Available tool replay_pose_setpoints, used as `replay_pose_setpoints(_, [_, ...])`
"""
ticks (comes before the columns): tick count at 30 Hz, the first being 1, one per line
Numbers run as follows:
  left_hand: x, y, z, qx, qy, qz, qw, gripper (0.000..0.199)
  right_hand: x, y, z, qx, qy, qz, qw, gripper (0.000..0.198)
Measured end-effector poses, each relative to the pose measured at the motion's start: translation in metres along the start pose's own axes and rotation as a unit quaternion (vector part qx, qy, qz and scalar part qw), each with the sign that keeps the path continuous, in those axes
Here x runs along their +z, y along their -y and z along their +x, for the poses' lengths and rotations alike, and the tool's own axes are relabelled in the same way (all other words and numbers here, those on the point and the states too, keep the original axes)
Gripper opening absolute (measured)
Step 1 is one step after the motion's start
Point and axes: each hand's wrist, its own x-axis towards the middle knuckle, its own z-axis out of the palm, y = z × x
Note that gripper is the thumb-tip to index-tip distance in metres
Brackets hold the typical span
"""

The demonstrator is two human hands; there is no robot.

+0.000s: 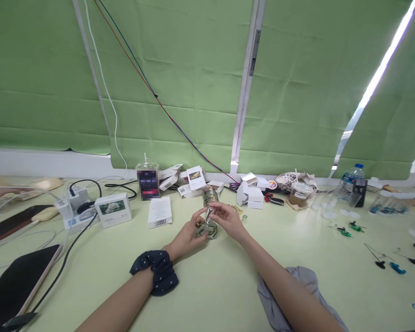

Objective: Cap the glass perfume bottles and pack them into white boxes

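In front of me on the table is a shiny silver metal piece [210, 230] with a rounded base; its exact kind is too small to make out. My left hand [188, 237] curls around its left side, thumb near the bottom and fingers at the top. From the right, my right hand [228, 221] pinches at its upper part, thumb and fingertips close together. Just behind the fingers stands a gold-and-silver patterned cylinder [210, 196]; whether it joins the metal piece I cannot tell. Small gold bits [240, 211] lie beside my right hand.
White boxes [160, 212] and a flower-picture box [113, 210] stand to the left, near a drink cup [147, 182] and cables. More small boxes [251, 191] sit behind. Rightward are a lidded cup [299, 193], a water bottle [356, 173] and small green parts [346, 232]. Grey cloth [273, 299] lies under my right forearm.
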Motion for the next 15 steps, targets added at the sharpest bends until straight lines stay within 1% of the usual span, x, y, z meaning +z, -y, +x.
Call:
replay_pose_setpoints(3, [-0.002, -0.003, 0.001, 0.004, 0.003, 0.002, 1.000, 0.072, 0.001, -0.002, -0.001, -0.010, 0.023, -0.077, 0.997, 0.031])
replay_pose_setpoints(6, [-0.004, -0.007, 0.003, 0.029, 0.011, -0.012, 0.999, 0.064, 0.001, -0.003, -0.002, -0.016, 0.056, -0.124, 0.991, 0.027])
replay_pose_setpoints(8, [-0.004, -0.009, 0.004, 0.038, 0.013, -0.027, 0.999, 0.059, 0.000, -0.003, -0.003, -0.018, 0.065, -0.128, 0.989, 0.031])
replay_pose_setpoints(10, [-0.004, -0.011, 0.005, 0.031, 0.011, -0.037, 0.999, 0.056, -0.001, -0.003, -0.003, -0.019, 0.068, -0.124, 0.990, 0.035])
replay_pose_setpoints(15, [-0.004, -0.011, 0.004, 0.010, 0.017, -0.045, 0.999, 0.046, -0.002, -0.003, -0.004, -0.033, 0.084, -0.145, 0.985, 0.023])
